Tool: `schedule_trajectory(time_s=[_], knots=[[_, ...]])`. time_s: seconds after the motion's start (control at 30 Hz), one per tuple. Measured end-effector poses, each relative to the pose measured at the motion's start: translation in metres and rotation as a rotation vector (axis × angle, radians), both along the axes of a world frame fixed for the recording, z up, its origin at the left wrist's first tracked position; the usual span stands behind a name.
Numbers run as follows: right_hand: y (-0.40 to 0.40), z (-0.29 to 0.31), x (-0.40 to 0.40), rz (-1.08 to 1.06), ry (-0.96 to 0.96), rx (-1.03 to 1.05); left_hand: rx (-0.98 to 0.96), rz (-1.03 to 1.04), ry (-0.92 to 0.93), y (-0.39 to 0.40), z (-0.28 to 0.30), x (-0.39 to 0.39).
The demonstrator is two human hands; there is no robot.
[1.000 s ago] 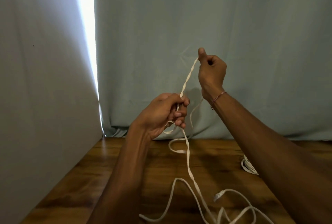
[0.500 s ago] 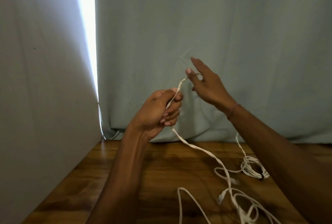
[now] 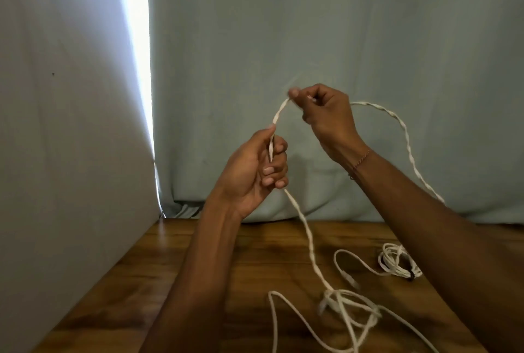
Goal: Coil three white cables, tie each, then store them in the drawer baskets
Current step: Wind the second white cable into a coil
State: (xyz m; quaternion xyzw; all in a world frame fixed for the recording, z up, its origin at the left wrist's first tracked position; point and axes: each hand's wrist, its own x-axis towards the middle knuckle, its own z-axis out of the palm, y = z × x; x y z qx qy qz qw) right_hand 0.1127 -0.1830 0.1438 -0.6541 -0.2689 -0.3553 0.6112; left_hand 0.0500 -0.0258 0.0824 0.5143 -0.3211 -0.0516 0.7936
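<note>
your left hand point(image 3: 252, 171) is curled around the twisted white cable point(image 3: 307, 242), and your right hand point(image 3: 323, 114) pinches the same cable a bit higher up, both held above the wooden worktop point(image 3: 175, 273) in front of the pale curtain point(image 3: 312, 26). from the right hand it loops out to the right and back down behind your arm, while the stretch below the left hand drops into a loose tangle on the worktop. a second cable, already coiled point(image 3: 397, 263), lies on the worktop beside your right forearm.
</note>
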Motion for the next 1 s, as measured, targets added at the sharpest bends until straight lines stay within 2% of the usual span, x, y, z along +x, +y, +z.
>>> schedule_trajectory(time_s=[0.07, 0.13, 0.3, 0.43, 0.53, 0.63, 0.7, 0.73, 0.8, 0.9, 1.0], knots=[[0.000, 0.006, 0.010, -0.041, 0.065, 0.215, 0.064, 0.059, -0.024, -0.001, -0.001, -0.001], [0.001, 0.006, 0.012, -0.024, 0.113, 0.221, 0.088, 0.103, -0.034, 0.000, -0.001, -0.002], [0.009, -0.011, -0.014, 0.008, -0.037, -0.476, 0.015, 0.129, -0.035, -0.001, 0.000, -0.003], [0.013, -0.013, -0.024, 0.144, -0.042, -0.600, 0.014, 0.153, -0.022, -0.005, -0.001, -0.004], [0.011, -0.005, -0.019, 0.125, -0.036, -0.466, 0.016, 0.120, -0.021, -0.006, -0.001, -0.003], [0.009, 0.009, -0.002, 0.024, 0.015, -0.029, 0.074, 0.040, -0.055, -0.007, -0.001, -0.005], [0.007, 0.018, 0.006, -0.040, 0.060, 0.130, 0.118, 0.045, -0.094, -0.010, -0.002, -0.010], [0.006, 0.019, 0.006, -0.075, 0.060, 0.098, 0.120, 0.050, -0.104, -0.012, -0.002, -0.012], [0.007, 0.015, -0.002, -0.095, 0.012, -0.116, 0.100, 0.045, -0.098, -0.015, -0.002, -0.014], [0.011, 0.001, -0.026, 0.064, -0.042, -0.499, 0.062, 0.028, -0.073, -0.014, 0.000, -0.014], [0.006, -0.004, -0.034, 0.166, -0.007, -0.617, 0.050, 0.028, -0.050, -0.013, 0.000, -0.014]])
